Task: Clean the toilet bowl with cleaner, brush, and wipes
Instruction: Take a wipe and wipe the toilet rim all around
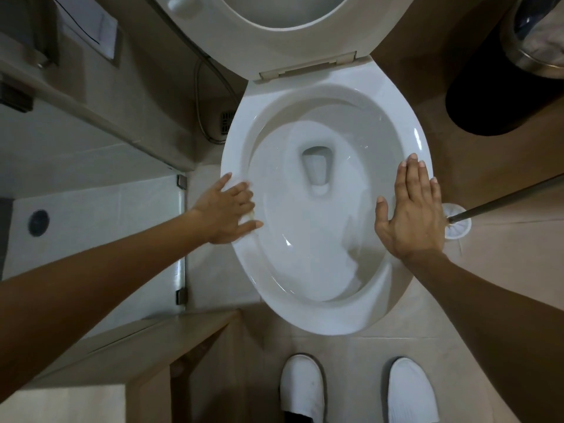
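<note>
The white toilet bowl [323, 315] fills the middle of the head view, with its seat and lid [274, 41] raised at the top. My left hand [227, 210] presses a white wipe [244, 219] onto the bowl's left rim; the wipe is mostly hidden under the fingers. My right hand [410, 213] lies flat on the right rim, fingers together, holding nothing. A toilet brush [500, 199] with a metal handle stands in its white holder [457, 228] just right of the bowl. No cleaner bottle shows.
A dark bin [518, 56] with a metal rim stands at the top right. A glass shower partition [181, 239] and a hose [201, 102] are on the left. My feet in white slippers [302, 386] stand on the tiled floor in front of the bowl.
</note>
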Tool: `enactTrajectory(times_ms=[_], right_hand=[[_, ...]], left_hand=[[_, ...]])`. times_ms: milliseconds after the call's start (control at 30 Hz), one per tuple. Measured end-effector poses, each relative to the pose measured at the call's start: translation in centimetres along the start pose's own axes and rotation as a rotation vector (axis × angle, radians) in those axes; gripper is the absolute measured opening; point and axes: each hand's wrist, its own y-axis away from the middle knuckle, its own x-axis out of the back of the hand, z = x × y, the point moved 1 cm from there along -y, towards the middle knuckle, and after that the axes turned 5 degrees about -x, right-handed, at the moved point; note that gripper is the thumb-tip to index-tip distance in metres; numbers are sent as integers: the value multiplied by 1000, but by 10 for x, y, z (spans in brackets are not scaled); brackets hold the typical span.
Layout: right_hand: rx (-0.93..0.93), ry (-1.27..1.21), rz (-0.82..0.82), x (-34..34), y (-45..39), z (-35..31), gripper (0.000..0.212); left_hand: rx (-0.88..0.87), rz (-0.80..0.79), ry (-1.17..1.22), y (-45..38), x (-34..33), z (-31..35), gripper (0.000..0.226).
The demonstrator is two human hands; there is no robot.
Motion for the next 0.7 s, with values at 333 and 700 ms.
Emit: enactTrajectory(times_ms=[333, 700], right_hand=[[8, -20, 7, -3, -1, 2, 72], [22, -65, 25, -3, 0, 2, 72]], left_hand=[[33, -64, -36, -4, 11, -3, 49], [-63, 126, 229, 40, -20, 77, 48]])
